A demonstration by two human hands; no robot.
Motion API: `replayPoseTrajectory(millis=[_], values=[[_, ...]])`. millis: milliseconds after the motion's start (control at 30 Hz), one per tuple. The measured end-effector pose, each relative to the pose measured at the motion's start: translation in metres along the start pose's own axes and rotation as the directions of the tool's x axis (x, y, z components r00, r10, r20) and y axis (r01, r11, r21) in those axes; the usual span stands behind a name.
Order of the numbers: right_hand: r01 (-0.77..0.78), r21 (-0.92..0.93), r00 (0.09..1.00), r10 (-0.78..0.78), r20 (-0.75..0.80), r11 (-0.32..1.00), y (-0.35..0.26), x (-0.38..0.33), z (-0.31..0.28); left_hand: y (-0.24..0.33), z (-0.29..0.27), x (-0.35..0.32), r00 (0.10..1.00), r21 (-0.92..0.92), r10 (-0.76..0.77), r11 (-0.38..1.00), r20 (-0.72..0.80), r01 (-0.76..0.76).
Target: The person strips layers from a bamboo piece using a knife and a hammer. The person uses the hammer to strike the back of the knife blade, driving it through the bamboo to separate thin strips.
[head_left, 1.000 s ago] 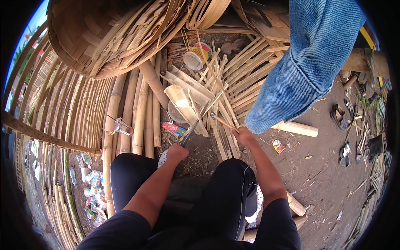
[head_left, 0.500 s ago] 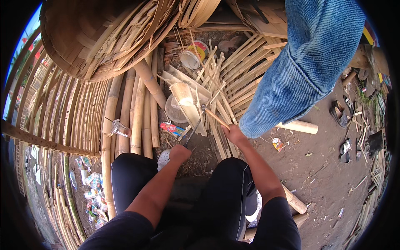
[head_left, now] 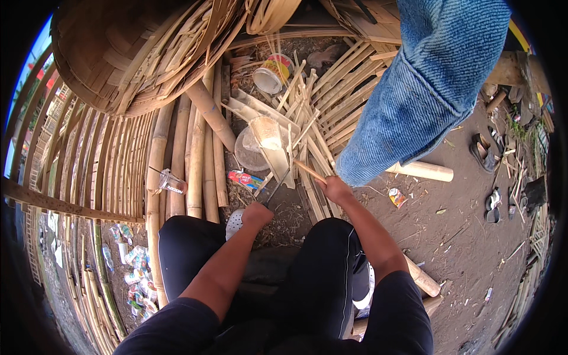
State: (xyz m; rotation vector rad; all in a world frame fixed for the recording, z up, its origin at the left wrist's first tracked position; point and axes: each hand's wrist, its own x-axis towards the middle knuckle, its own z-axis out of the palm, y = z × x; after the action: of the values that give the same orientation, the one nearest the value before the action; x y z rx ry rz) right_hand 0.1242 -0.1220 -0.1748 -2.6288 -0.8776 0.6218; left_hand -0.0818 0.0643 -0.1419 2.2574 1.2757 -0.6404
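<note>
Low in front of me, my left hand [head_left: 257, 216] is closed round the handle of a knife [head_left: 277, 189], its dark blade slanting up and to the right. The blade's far end lies by the lower part of a split bamboo piece [head_left: 276, 164], whose upper end is pale and rounded. My right hand [head_left: 337, 190] grips the wooden handle of a hammer [head_left: 310, 171] slanting up and to the left. The hammer's far end is close to the blade and the bamboo; its head is hard to make out. A thin pale sliver [head_left: 290, 142] stands beside the bamboo.
Bamboo poles [head_left: 195, 160] lie at left beside a slatted bamboo panel [head_left: 100, 157]. Split strips [head_left: 343, 89] are heaped ahead. A woven basket [head_left: 94, 53] overhangs the upper left. Denim cloth [head_left: 408, 100] hangs at upper right. A white tub [head_left: 269, 80] and sandals [head_left: 484, 155] lie farther off.
The hammer's far end has dropped slightly, and the thin sliver stands farther right along the bamboo. Both hands keep their grips, and the whole view has shifted a little.
</note>
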Motion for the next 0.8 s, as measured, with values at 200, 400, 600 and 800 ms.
replayPoseTrajectory(millis=[200, 400, 600, 800], values=[[0.281, 0.145, 0.906, -0.213, -0.365, 0.949, -0.057, -0.016, -0.083, -0.021, 0.009, 0.006, 0.998, -0.027, -0.028, 0.999, -0.055, 0.026], [0.153, 0.531, 0.978, -0.05, -0.204, 0.833, -0.066, -0.037, -0.087, -0.023, 0.002, 0.001, 0.998, -0.029, -0.059, 0.998, -0.004, 0.058], [0.16, 0.128, 0.946, -0.115, -0.303, 0.979, 0.042, 0.009, 0.026, -0.015, 0.004, 0.01, 1.0, 0.029, -0.013, 1.0, 0.003, 0.012], [0.386, 0.185, 0.82, -0.245, -0.517, 0.904, -0.027, -0.031, -0.091, -0.029, 0.015, 0.015, 1.0, 0.0, -0.026, 1.0, -0.007, 0.026]])
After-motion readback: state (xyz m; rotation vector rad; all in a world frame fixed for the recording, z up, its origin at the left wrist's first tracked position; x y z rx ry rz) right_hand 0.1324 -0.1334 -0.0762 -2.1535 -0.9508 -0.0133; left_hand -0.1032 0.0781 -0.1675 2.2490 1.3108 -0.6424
